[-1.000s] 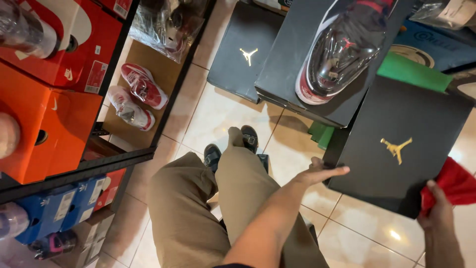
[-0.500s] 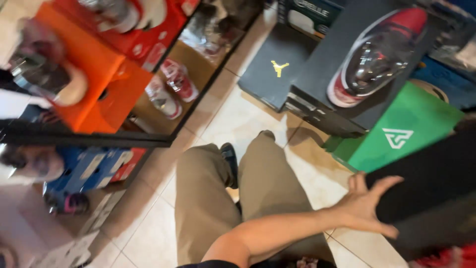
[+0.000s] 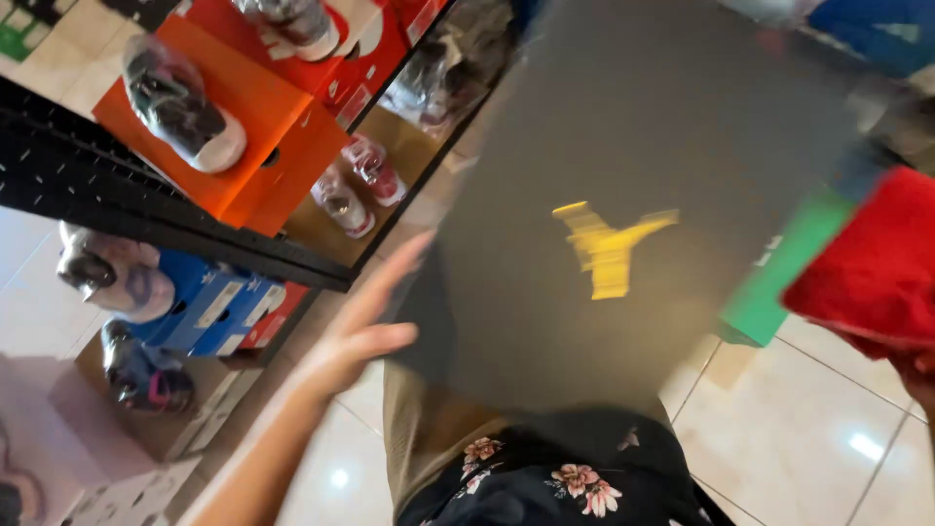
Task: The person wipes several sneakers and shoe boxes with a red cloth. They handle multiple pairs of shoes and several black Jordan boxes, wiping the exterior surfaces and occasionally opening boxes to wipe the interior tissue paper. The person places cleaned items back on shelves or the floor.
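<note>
A large black shoe box (image 3: pixel 584 195) with a blurred gold figure on its lid fills the middle of the view, lifted over my lap. My left hand (image 3: pixel 360 331) grips its left edge, fingers flat along the side and thumb under the corner. At the far right edge, only a sliver of my right hand (image 3: pixel 917 375) shows, and it holds a red cloth (image 3: pixel 867 263). Below the box are my khaki trousers and a dark flowered top.
A black metal rack (image 3: pixel 146 209) at the left carries orange boxes (image 3: pixel 263 127), red boxes and blue boxes (image 3: pixel 209 307), with plastic-wrapped shoes (image 3: pixel 180 102) on top. A green box (image 3: pixel 779 282) lies behind the black box. The floor is glossy beige tile (image 3: pixel 808 429).
The black box has come up from the floor stack, close to the camera and over my legs, with my left hand now on its edge. The view swung left.
</note>
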